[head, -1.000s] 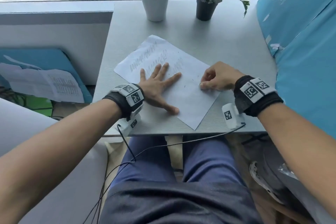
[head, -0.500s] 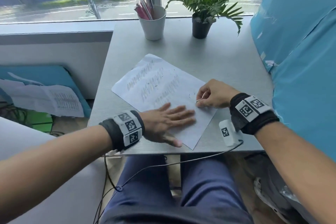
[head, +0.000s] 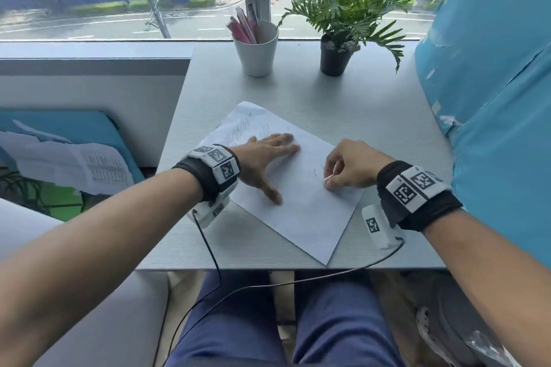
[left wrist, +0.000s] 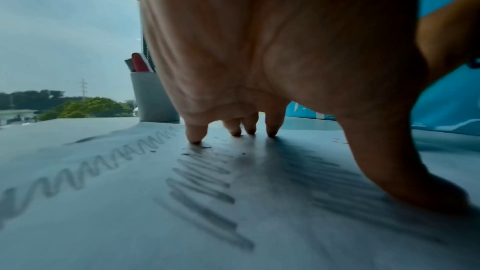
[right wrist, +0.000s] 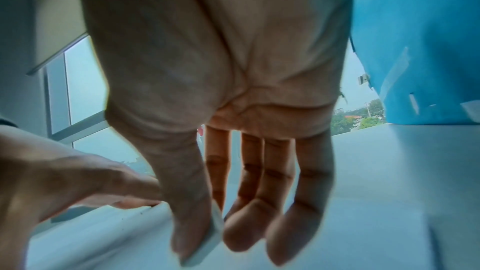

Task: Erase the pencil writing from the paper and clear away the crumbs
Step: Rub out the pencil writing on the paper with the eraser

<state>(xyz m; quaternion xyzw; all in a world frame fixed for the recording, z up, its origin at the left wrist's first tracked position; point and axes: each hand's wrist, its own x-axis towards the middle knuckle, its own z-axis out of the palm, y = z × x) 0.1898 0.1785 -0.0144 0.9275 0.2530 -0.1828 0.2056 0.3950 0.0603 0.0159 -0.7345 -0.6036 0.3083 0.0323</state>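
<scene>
A white paper lies askew on the grey table. Zigzag pencil writing crosses its far left part and shows close up in the left wrist view. My left hand lies flat on the paper with straight fingers touching it over the writing. My right hand pinches a small white eraser between thumb and fingers, low over the paper's right side. A few dark crumbs lie on the paper between the hands.
A white cup with pens and a potted plant stand at the table's far edge by the window. A blue padded wall borders the right side. Wrist cables hang over the near table edge.
My left hand has brought its spread fingers together and shifted across the paper onto the writing. The right hand stays at the paper's right side, still pinching the eraser. The head view has tilted up.
</scene>
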